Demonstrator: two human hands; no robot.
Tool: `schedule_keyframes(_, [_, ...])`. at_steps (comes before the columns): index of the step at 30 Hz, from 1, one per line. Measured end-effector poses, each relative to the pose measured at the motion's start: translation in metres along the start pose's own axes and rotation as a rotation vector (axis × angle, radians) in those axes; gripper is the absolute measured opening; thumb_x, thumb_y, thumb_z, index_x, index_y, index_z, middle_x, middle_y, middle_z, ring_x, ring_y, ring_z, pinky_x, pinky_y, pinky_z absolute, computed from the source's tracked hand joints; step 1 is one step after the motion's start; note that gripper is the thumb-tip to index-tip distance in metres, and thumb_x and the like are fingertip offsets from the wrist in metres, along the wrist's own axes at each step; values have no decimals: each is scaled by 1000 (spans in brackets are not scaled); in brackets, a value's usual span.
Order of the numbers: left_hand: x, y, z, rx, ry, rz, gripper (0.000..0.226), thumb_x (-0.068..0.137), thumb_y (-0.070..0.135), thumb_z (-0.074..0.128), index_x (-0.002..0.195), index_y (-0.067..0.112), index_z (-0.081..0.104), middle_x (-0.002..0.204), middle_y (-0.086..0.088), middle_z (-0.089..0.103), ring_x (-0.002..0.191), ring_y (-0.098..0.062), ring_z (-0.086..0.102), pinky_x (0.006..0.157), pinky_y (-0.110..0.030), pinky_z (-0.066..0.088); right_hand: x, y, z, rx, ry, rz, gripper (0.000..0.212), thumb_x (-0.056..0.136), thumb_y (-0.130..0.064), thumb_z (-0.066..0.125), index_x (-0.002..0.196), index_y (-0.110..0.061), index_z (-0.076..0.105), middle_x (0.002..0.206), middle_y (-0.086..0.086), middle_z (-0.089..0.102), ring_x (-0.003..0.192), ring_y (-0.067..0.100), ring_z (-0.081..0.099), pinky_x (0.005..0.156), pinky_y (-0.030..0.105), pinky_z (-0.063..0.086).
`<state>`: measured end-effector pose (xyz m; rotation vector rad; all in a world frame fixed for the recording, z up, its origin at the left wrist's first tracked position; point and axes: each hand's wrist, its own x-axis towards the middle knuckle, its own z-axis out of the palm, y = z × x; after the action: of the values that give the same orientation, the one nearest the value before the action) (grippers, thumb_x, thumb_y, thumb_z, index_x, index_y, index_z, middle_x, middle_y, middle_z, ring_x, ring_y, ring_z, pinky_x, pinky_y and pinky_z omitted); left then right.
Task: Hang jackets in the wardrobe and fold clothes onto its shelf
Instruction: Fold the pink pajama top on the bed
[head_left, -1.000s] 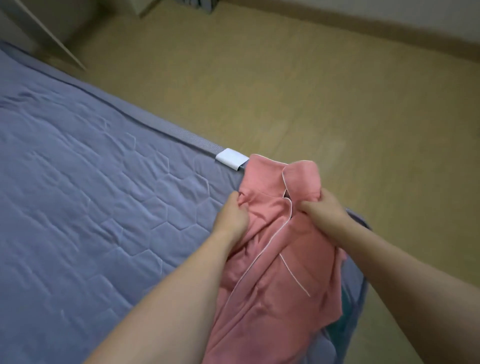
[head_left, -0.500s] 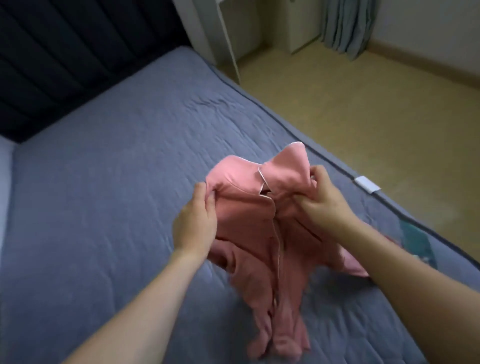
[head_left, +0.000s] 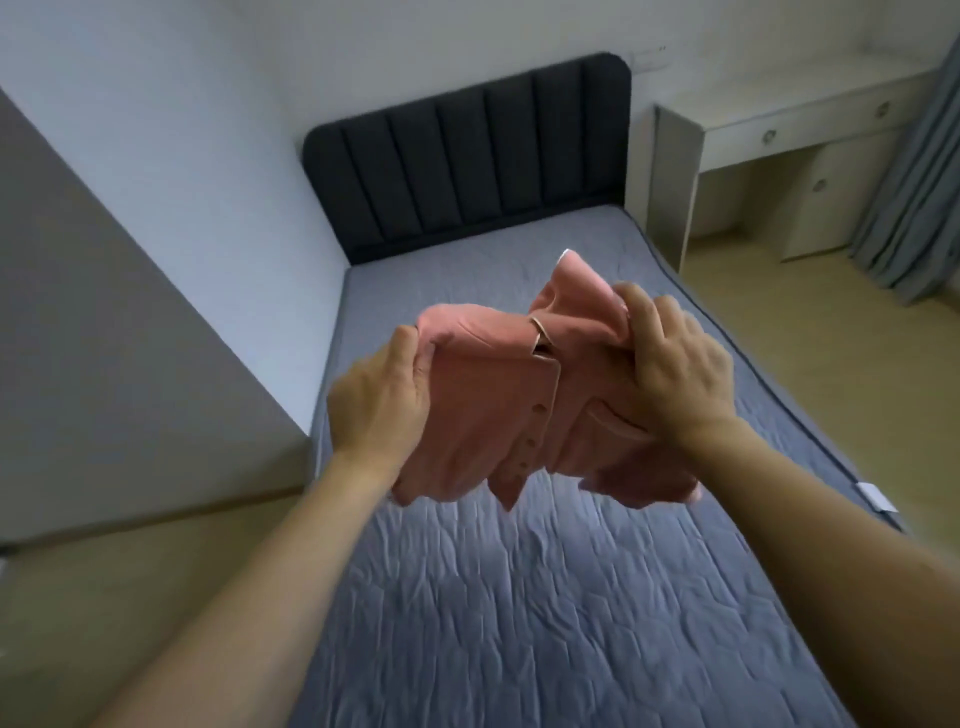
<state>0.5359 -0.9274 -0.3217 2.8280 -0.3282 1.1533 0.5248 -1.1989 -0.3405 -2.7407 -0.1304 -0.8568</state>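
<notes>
A pink buttoned shirt (head_left: 488, 410) with pale piping hangs in the air above the blue-grey quilted mattress (head_left: 545, 597). My left hand (head_left: 382, 402) grips its left shoulder. My right hand (head_left: 675, 364) grips the right shoulder beside the collar. The button placket faces me, and the shirt's lower part is bunched and swung up under my hands. No wardrobe is in view.
A dark padded headboard (head_left: 467, 150) stands against the white wall. A pale desk with drawers (head_left: 769, 150) sits at the right of the bed, with grey curtains (head_left: 914, 197) beyond it. Wooden floor (head_left: 883, 389) runs along the right, and a grey panel (head_left: 93, 338) rises at the left.
Both hands have lifted the pink shirt off the mattress and raised it toward the headboard. My view has swung up from the bed's edge to the whole bed.
</notes>
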Motion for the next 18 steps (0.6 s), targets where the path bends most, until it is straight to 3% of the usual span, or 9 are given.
schedule_keyframes(4, [19, -48, -63, 130, 134, 22, 22, 100, 29, 43, 89, 10, 48, 68, -13, 55, 62, -34, 47, 60, -36, 23, 25, -52, -45, -30, 208, -99, 61, 86, -48, 49, 134, -9, 48, 92, 14, 57, 71, 34, 54, 52, 34, 35])
schedule_keyframes(8, [36, -84, -82, 294, 170, -64, 24, 101, 32, 40, 91, 12, 48, 81, -12, 55, 74, -34, 45, 64, -39, 22, 55, -80, -61, -55, 276, -179, 57, 88, -50, 52, 127, -9, 51, 94, 14, 58, 74, 32, 54, 57, 32, 34])
schedule_keyframes(13, [55, -121, -36, 395, 154, -71, 26, 100, 34, 44, 93, 11, 51, 87, -16, 54, 79, -36, 48, 64, -44, 31, 94, -99, -19, -102, 135, -156, 53, 82, -51, 54, 118, -12, 54, 97, 12, 56, 82, 32, 53, 63, 37, 40])
schedule_keyframes(18, [30, -162, 110, 428, -101, -54, 27, 97, 36, 43, 94, 11, 53, 88, -15, 53, 80, -34, 48, 67, -44, 31, 113, -89, 134, -159, -107, -161, 43, 81, -47, 50, 108, -14, 51, 101, 9, 48, 92, 29, 45, 73, 37, 32])
